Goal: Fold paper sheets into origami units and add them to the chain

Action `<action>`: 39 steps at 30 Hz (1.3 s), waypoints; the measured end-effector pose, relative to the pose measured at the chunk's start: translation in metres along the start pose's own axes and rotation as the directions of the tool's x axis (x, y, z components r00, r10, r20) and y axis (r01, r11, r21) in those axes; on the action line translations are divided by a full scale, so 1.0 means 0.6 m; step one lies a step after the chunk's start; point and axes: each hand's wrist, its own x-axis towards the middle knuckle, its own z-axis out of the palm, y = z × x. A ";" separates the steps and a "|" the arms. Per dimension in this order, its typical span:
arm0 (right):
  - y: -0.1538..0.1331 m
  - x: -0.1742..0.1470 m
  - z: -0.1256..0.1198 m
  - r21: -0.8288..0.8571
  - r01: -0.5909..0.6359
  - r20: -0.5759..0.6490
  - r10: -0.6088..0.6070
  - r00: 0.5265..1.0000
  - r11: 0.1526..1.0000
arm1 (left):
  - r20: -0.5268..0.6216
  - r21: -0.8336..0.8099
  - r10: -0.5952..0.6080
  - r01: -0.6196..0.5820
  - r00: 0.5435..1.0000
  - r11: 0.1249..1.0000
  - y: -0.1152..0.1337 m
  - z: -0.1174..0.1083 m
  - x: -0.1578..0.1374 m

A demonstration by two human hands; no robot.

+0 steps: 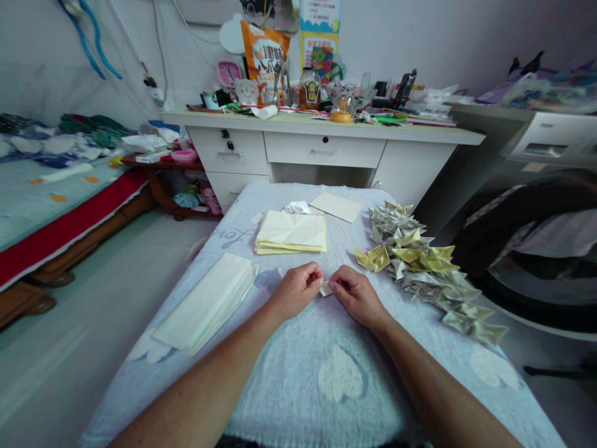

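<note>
Between my two hands is a small folded piece of pale paper (326,289), mostly covered by the fingers. My left hand (301,287) pinches its left side, and my right hand (357,294) pinches the right side. Just beyond the hands lies a stack of cream and yellow paper sheets (291,231), the top one creased. To the left rests a pile of long folded pale paper (208,302). On the right, a long heap of folded gold and silver paper ingots (424,264) runs along the table side, with a gold paper ingot (373,257) at its near left.
A light blue patterned cloth (275,392) covers the table. At its far end are a crumpled white tissue (297,207) and a flat card (336,206). Behind stands a cluttered white desk (321,149); a washing machine (527,236) is at right, a bed (60,205) at left.
</note>
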 end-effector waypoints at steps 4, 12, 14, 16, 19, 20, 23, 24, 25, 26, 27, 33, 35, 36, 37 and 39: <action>0.002 0.000 0.000 0.014 0.002 -0.008 -0.002 1.000 1.000 | -0.013 -0.003 0.008 -0.008 1.000 1.000 -0.003 0.002 0.000; 0.001 0.001 0.001 0.054 -0.088 0.016 0.087 0.996 0.995 | -0.022 0.041 0.056 -0.055 0.998 0.998 0.002 0.001 -0.001; 0.001 0.000 0.002 0.087 -0.119 0.036 0.116 0.993 0.989 | -0.023 0.063 0.076 -0.074 0.997 0.995 0.005 -0.001 -0.001; 0.000 -0.001 0.001 0.109 -0.136 0.042 0.132 0.990 0.985 | -0.023 0.078 0.089 -0.087 0.996 0.993 0.006 -0.002 -0.001; -0.001 -0.002 0.000 0.105 -0.149 0.039 0.146 0.989 0.983 | -0.020 0.086 0.102 -0.100 0.995 0.991 0.007 -0.003 -0.002; -0.001 -0.002 0.000 0.100 -0.153 0.041 0.150 0.988 0.983 | -0.021 0.086 0.104 -0.102 0.994 0.991 0.006 -0.003 -0.002; -0.001 -0.002 -0.001 0.099 -0.167 0.053 0.163 0.985 0.981 | -0.026 0.088 0.104 -0.102 0.994 0.991 0.006 -0.004 -0.003; -0.001 -0.002 -0.001 0.103 -0.171 0.056 0.166 0.985 0.980 | -0.026 0.091 0.104 -0.102 0.994 0.991 0.006 -0.004 -0.003; 0.000 -0.002 -0.001 0.106 -0.175 0.058 0.169 0.984 0.979 | -0.026 0.094 0.106 -0.103 0.994 0.990 0.006 -0.004 -0.003; 0.001 -0.002 -0.001 0.108 -0.177 0.060 0.171 0.983 0.978 | -0.028 0.097 0.109 -0.106 0.994 0.990 0.006 -0.004 -0.003; 0.002 -0.002 -0.001 0.111 -0.178 0.061 0.172 0.983 0.978 | -0.032 0.098 0.113 -0.110 0.993 0.989 0.006 -0.004 -0.003; 0.004 -0.003 -0.001 0.152 -0.186 0.088 0.174 0.981 0.971 | -0.036 0.093 0.126 -0.122 0.991 0.988 0.007 -0.002 -0.003; 0.004 -0.004 -0.001 0.166 -0.191 0.090 0.178 0.980 0.968 | -0.038 0.077 0.118 -0.115 0.992 0.990 0.008 -0.002 -0.003; 0.004 -0.005 -0.001 0.169 -0.193 0.087 0.180 0.980 0.967 | -0.040 0.069 0.113 -0.110 0.993 0.992 0.008 -0.002 -0.003; 0.004 -0.005 -0.001 0.169 -0.195 0.082 0.184 0.980 0.966 | -0.043 0.062 0.107 -0.104 0.993 0.993 0.008 -0.002 -0.003; 0.004 -0.005 -0.001 0.164 -0.200 0.075 0.190 0.979 0.966 | -0.047 0.048 0.098 -0.096 0.994 0.994 0.008 -0.002 -0.003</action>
